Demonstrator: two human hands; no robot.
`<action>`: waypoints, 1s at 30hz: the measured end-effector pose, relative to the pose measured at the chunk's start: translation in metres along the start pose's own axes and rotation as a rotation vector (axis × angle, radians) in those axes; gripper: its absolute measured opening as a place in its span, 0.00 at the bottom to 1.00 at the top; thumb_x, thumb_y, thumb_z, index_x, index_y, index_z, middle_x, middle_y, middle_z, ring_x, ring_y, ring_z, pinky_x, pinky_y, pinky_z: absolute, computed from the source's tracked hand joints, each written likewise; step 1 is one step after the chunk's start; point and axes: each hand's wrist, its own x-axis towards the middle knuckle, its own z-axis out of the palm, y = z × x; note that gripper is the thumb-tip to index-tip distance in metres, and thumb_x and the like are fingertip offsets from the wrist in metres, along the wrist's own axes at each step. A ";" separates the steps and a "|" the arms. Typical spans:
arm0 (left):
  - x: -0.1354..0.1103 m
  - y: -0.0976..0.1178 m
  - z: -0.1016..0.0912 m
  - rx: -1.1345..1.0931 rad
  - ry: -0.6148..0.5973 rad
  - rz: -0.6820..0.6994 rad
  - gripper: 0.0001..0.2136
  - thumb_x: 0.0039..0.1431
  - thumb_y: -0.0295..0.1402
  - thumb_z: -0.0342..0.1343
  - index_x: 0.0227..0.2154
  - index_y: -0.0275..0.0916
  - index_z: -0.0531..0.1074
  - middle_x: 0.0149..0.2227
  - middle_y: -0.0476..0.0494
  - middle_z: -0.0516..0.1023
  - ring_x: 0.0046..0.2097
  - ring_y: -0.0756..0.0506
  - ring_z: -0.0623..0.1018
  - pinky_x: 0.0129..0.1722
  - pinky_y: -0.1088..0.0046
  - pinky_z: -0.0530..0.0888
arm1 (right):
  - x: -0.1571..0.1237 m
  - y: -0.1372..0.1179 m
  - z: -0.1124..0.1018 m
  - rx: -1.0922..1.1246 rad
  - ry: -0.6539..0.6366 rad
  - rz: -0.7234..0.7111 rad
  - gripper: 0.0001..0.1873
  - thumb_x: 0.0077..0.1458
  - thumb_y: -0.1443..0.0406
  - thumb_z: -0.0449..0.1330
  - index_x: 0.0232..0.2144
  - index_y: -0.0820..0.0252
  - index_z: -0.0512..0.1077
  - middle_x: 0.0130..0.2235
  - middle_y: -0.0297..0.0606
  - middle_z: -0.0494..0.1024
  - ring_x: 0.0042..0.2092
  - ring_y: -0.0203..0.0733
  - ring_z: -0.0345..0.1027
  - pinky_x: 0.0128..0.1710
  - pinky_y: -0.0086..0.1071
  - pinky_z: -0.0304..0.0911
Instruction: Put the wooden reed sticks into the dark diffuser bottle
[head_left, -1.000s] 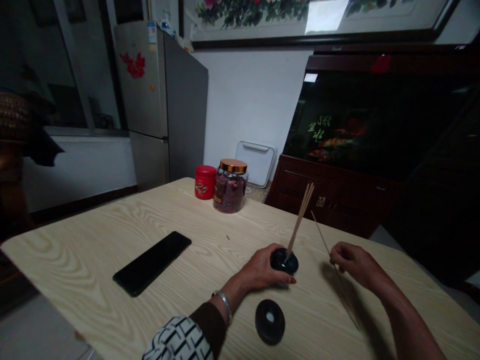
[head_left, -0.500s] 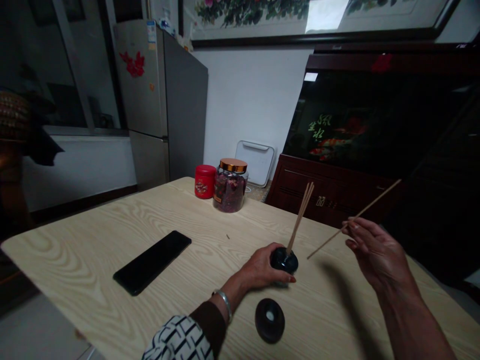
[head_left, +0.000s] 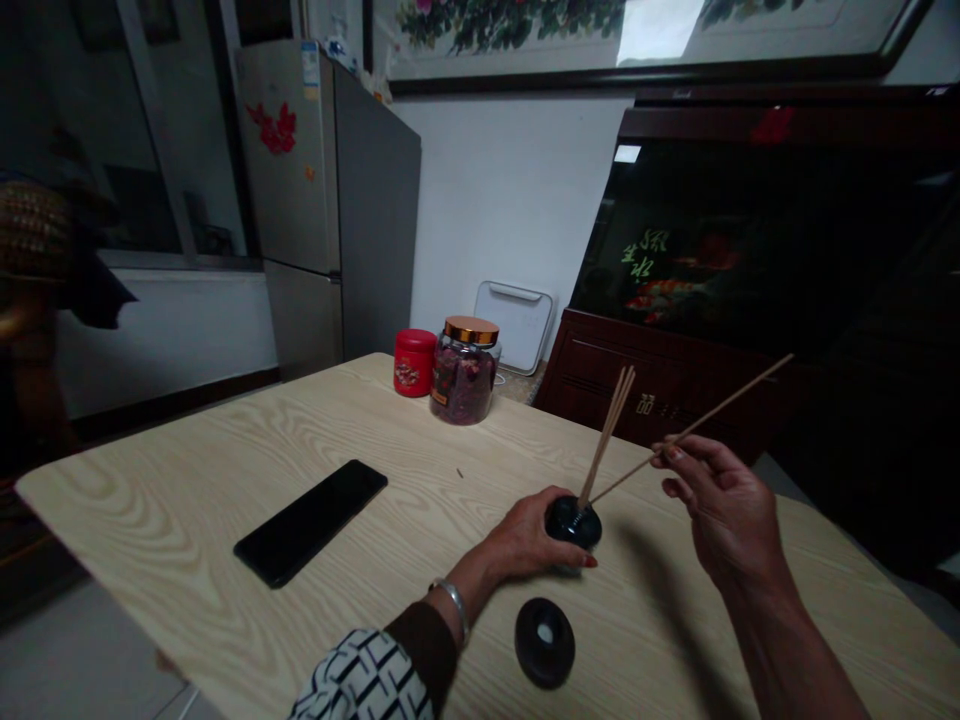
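My left hand (head_left: 529, 530) is wrapped around a small dark, glossy round holder (head_left: 575, 530) standing on the table. Several thin brown sticks (head_left: 607, 432) rise together from its top, leaning slightly right. Between thumb and fingers, my right hand (head_left: 720, 500) pinches one more thin stick (head_left: 739, 398), slanted with its lower end at the holder's upper edge; whether that end is inside an opening I cannot tell. A dark round lid-like piece (head_left: 545, 665) with a pale centre lies on the table just below my left hand.
A black phone (head_left: 311, 522) lies at the left of the wooden table (head_left: 375, 620). Toward the far edge stand a red canister (head_left: 413, 365) and a glass jar with a copper lid (head_left: 463, 380). A tiny dark fragment (head_left: 460, 473) lies mid-table. Behind are a fridge and a dark aquarium cabinet.
My right hand has moved left with its stick, bringing the lower end from beside the holder to its upper edge. My left hand keeps its hold.
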 end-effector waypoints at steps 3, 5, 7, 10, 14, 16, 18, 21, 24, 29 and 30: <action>0.000 0.001 0.001 -0.045 -0.005 -0.015 0.35 0.34 0.38 0.75 0.49 0.36 0.72 0.42 0.41 0.78 0.43 0.42 0.76 0.44 0.68 0.73 | -0.003 0.002 0.003 -0.072 -0.041 -0.011 0.16 0.45 0.56 0.70 0.35 0.57 0.76 0.35 0.38 0.79 0.35 0.38 0.71 0.27 0.27 0.63; 0.000 0.001 0.001 -0.067 -0.008 -0.025 0.35 0.33 0.38 0.75 0.49 0.36 0.72 0.41 0.42 0.78 0.43 0.42 0.76 0.44 0.68 0.73 | -0.005 0.003 0.006 -0.108 -0.082 -0.029 0.16 0.47 0.56 0.70 0.36 0.57 0.75 0.34 0.38 0.79 0.35 0.39 0.71 0.27 0.28 0.63; -0.001 0.001 0.002 -0.079 -0.006 -0.028 0.35 0.33 0.37 0.75 0.48 0.36 0.72 0.41 0.42 0.78 0.43 0.42 0.76 0.45 0.67 0.73 | -0.007 0.006 0.009 -0.137 -0.133 -0.051 0.14 0.48 0.57 0.69 0.35 0.57 0.75 0.34 0.37 0.78 0.35 0.39 0.70 0.27 0.29 0.62; -0.001 0.002 0.002 -0.091 0.004 -0.025 0.34 0.32 0.36 0.75 0.48 0.36 0.73 0.41 0.42 0.78 0.43 0.42 0.76 0.45 0.66 0.73 | -0.009 0.013 0.012 -0.183 -0.213 -0.054 0.14 0.50 0.56 0.68 0.36 0.57 0.74 0.34 0.37 0.78 0.34 0.39 0.69 0.27 0.29 0.61; 0.000 0.003 0.002 -0.099 0.008 -0.020 0.34 0.32 0.35 0.75 0.48 0.36 0.73 0.41 0.42 0.78 0.43 0.42 0.76 0.45 0.65 0.73 | -0.010 0.024 0.015 -0.257 -0.310 -0.007 0.15 0.52 0.55 0.66 0.37 0.58 0.73 0.33 0.36 0.76 0.33 0.39 0.68 0.27 0.30 0.60; 0.000 0.003 0.002 -0.100 0.005 -0.017 0.34 0.33 0.35 0.75 0.47 0.36 0.73 0.41 0.42 0.78 0.43 0.41 0.76 0.45 0.65 0.72 | -0.011 0.029 0.016 -0.294 -0.356 0.006 0.14 0.52 0.55 0.65 0.35 0.59 0.73 0.32 0.36 0.76 0.33 0.40 0.68 0.27 0.30 0.60; -0.001 0.003 0.001 -0.090 0.002 -0.015 0.34 0.33 0.35 0.75 0.48 0.36 0.73 0.40 0.42 0.78 0.43 0.42 0.75 0.45 0.65 0.72 | -0.011 0.032 0.016 -0.333 -0.399 0.015 0.14 0.53 0.55 0.64 0.34 0.59 0.73 0.31 0.36 0.75 0.33 0.40 0.68 0.28 0.31 0.60; -0.001 0.003 0.000 -0.039 -0.002 -0.014 0.34 0.34 0.37 0.74 0.48 0.36 0.73 0.41 0.42 0.77 0.43 0.42 0.75 0.44 0.66 0.72 | -0.010 0.035 0.015 -0.379 -0.461 0.038 0.14 0.54 0.54 0.63 0.33 0.59 0.72 0.30 0.36 0.74 0.31 0.39 0.67 0.29 0.32 0.60; -0.001 0.002 0.000 0.002 0.002 -0.014 0.34 0.35 0.38 0.74 0.48 0.36 0.73 0.41 0.42 0.77 0.43 0.42 0.75 0.44 0.66 0.72 | -0.008 0.037 0.012 -0.406 -0.519 0.071 0.15 0.54 0.53 0.62 0.35 0.59 0.71 0.30 0.35 0.74 0.32 0.40 0.68 0.30 0.33 0.62; 0.000 -0.001 0.000 -0.026 -0.009 -0.008 0.34 0.34 0.35 0.74 0.49 0.36 0.71 0.44 0.41 0.77 0.46 0.40 0.75 0.47 0.65 0.72 | -0.012 0.035 0.002 -0.492 -0.718 0.112 0.24 0.51 0.56 0.65 0.48 0.57 0.68 0.43 0.41 0.75 0.42 0.45 0.70 0.40 0.38 0.66; 0.001 -0.002 0.000 -0.036 -0.014 -0.005 0.35 0.34 0.34 0.74 0.49 0.36 0.71 0.44 0.41 0.77 0.47 0.40 0.75 0.47 0.65 0.72 | -0.014 0.035 0.002 -0.502 -0.780 0.129 0.27 0.49 0.57 0.66 0.51 0.56 0.67 0.46 0.41 0.74 0.44 0.47 0.70 0.42 0.39 0.66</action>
